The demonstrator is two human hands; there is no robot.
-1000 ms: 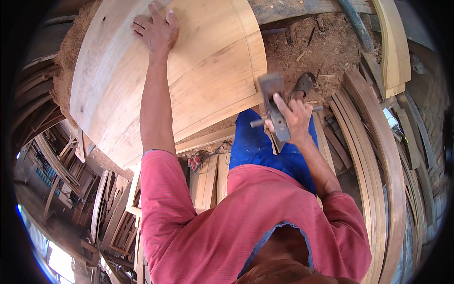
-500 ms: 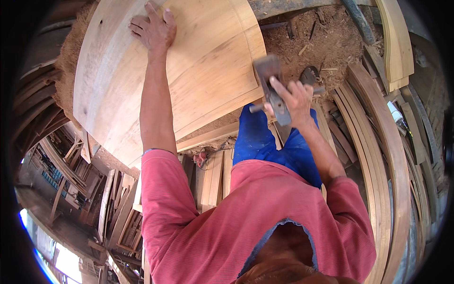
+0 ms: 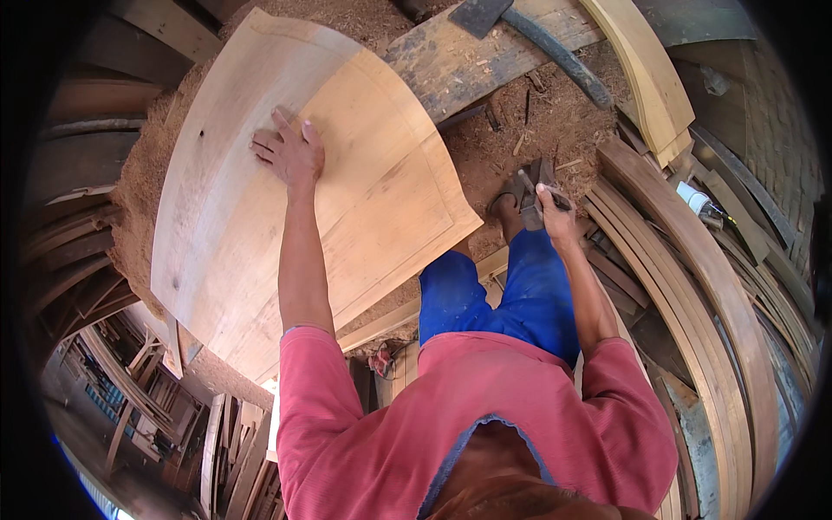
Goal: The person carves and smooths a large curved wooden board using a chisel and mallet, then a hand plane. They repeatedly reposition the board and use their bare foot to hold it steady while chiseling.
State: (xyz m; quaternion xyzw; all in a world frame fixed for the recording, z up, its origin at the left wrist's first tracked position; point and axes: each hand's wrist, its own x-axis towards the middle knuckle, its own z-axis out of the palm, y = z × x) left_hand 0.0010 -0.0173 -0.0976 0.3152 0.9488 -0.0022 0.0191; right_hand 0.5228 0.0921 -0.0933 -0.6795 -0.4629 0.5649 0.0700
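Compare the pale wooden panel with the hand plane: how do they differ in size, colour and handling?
Size: the wooden panel is broad; the hand plane is far smaller.
Colour: the panel is pale, with yellowish and whitish areas; the plane is dark.
Handling: the left hand rests spread on the panel, while the right hand grasps the plane, away from the panel.
Shared: each has one hand on it.

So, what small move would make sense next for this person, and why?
Probably bringing the hand plane over onto the wooden panel: the right hand holds it off to the panel's right, while the left hand lies spread on the panel, perhaps steadying it.
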